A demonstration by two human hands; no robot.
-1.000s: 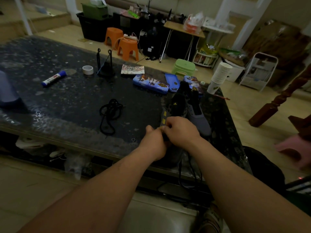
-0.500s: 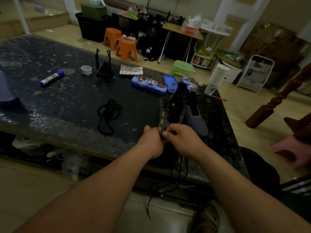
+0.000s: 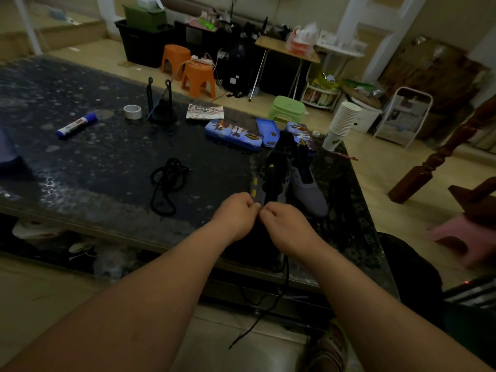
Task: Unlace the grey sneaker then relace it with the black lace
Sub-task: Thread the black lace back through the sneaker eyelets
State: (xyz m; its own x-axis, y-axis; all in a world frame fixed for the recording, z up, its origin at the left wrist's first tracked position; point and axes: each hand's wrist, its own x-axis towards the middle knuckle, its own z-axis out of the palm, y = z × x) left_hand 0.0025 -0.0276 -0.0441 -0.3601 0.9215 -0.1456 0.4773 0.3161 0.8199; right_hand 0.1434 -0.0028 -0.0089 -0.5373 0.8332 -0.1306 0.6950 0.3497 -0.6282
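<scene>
At the near edge of the worktop (image 3: 107, 162), the grey sneaker (image 3: 268, 178) lies with its toe toward the person, tongue exposed and upper eyelets apparently bare, so unlacing looks finished. Relacing seems barely begun: both hands work at the lowest eyelets, and every row above is left to thread. The left hand (image 3: 237, 214) has its grip closed, thumb and forefinger pinching the sneaker's eyelet flap. The right hand (image 3: 288, 224), touching it fingertip to fingertip, is curled and seems to pinch the black lace (image 3: 250, 327), whose free end hangs below that hand, off the worktop edge toward the floor. A coiled lace (image 3: 167, 181) lies well to the left, and a second sneaker (image 3: 308, 189) sits just beside the first.
</scene>
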